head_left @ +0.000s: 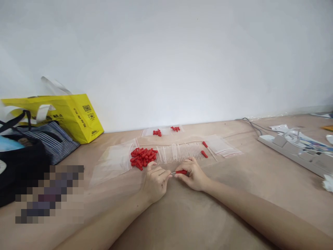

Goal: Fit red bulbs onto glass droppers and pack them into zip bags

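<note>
My left hand (156,180) pinches a thin clear glass tube (173,173) near the middle of the table. Facing it, my right hand (194,175) is closed on a red rubber bulb (181,172), which meets the tube's right end. Behind my left hand lies a pile of red bulbs (143,157) on a clear plastic bag (111,161). A row of clear tubes (179,152) stretches to the right of the pile. One loose red bulb (204,153) and a tube with a red bulb on its end (205,144) lie at the row's right end.
Small groups of red bulbs (157,132) rest on a bag by the wall. Another plastic bag (223,146) lies right of the tubes. A yellow bag (85,118), a striped pouch (56,139) and a black bag (31,163) stand left. A power strip (291,152) with cables sits right.
</note>
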### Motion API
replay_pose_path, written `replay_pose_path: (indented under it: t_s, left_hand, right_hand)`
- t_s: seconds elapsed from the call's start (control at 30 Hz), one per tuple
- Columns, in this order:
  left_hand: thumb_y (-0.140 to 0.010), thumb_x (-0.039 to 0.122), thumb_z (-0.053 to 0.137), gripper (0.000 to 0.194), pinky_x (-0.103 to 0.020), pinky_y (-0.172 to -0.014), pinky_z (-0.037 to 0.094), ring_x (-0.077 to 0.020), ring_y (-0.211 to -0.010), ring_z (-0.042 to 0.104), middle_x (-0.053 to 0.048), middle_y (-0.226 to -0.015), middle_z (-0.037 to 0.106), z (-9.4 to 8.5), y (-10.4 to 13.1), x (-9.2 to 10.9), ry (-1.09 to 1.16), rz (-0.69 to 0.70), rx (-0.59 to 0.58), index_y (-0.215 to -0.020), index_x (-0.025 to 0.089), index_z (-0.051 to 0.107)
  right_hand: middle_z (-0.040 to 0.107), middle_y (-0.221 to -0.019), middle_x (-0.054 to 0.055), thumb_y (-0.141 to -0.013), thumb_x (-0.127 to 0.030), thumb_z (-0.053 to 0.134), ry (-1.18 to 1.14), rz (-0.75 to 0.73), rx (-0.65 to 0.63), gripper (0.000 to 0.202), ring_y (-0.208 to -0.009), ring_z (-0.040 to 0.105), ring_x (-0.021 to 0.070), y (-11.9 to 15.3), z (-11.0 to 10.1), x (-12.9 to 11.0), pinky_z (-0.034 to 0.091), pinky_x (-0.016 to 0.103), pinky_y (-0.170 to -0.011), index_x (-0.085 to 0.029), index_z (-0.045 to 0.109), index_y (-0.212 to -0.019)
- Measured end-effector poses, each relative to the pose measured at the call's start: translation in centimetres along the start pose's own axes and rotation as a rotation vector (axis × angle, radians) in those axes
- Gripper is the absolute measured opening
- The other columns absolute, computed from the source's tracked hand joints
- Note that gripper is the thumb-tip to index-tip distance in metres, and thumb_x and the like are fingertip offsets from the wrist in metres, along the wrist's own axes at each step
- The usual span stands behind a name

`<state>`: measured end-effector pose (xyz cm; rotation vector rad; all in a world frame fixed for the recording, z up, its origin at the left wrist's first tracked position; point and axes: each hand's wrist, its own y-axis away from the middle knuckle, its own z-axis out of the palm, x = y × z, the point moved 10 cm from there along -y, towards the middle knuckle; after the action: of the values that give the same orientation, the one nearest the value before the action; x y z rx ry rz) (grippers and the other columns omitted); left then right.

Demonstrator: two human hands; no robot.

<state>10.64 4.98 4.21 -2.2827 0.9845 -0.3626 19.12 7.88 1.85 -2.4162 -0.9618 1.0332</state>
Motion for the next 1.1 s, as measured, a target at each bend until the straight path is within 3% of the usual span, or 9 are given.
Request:
replay_pose_path:
  t_s: [0.5,0.7,0.8,1.0,1.1]
  left_hand:
    - [-0.082,0.018,0.041,0.022,-0.038,-0.08,0.028,-0.011,-0.053,0.049,0.003,-0.055,0.06,0.3,0.1,-0.2,-0.001,0.001,-0.001,-0.07,0.018,0.059]
    - [-0.084,0.021,0.043,0.018,-0.041,-0.086,0.025,-0.0127,-0.06,0.052,0.003,-0.063,0.064,0.2,-0.1,-1.0,-0.05,-0.01,0.005,-0.075,0.022,0.059]
    - [-0.084,0.022,0.044,0.018,-0.042,-0.087,0.024,-0.0131,-0.061,0.052,0.003,-0.063,0.065,0.2,-0.1,-1.4,-0.068,-0.025,0.001,-0.075,0.022,0.06]
    - [-0.084,0.021,0.044,0.02,-0.042,-0.087,0.025,-0.013,-0.06,0.052,0.003,-0.064,0.066,-0.1,-0.3,-1.1,-0.006,-0.04,-0.003,-0.074,0.022,0.061]
    - [-0.084,0.022,0.044,0.019,-0.04,-0.085,0.027,-0.0126,-0.062,0.053,0.003,-0.064,0.066,-0.5,-0.6,-1.3,0.034,-0.093,-0.001,-0.076,0.022,0.061]
  right_hand:
    - [0.062,-0.068,-0.001,-0.079,-0.032,0.055,0.014,0.026,-0.027,0.014,-0.068,0.054,0.0122,-0.1,0.2,0.2,0.028,0.032,-0.077,-0.019,0.06,-0.074]
    - [0.065,-0.083,0.002,-0.074,-0.04,0.06,0.058,-0.033,-0.074,0.025,-0.079,0.055,0.0161,-0.1,-0.4,0.2,0.03,0.032,-0.077,-0.022,0.06,-0.09]
    - [0.065,-0.084,0.002,-0.076,-0.037,0.058,0.052,-0.027,-0.071,0.022,-0.079,0.054,0.0161,0.1,-1.0,0.4,0.032,0.033,-0.076,-0.022,0.06,-0.092]
    - [0.064,-0.079,0.003,-0.081,-0.026,0.049,-0.147,0.052,-0.034,0.013,-0.078,0.054,0.0158,-0.1,-1.5,1.0,0.037,0.033,-0.076,-0.021,0.061,-0.081]
    - [0.062,-0.085,0.004,-0.076,-0.031,0.057,-0.346,0.167,0.033,0.024,-0.083,0.054,0.0164,-0.1,-1.5,1.8,0.039,0.032,-0.076,-0.021,0.057,-0.098]
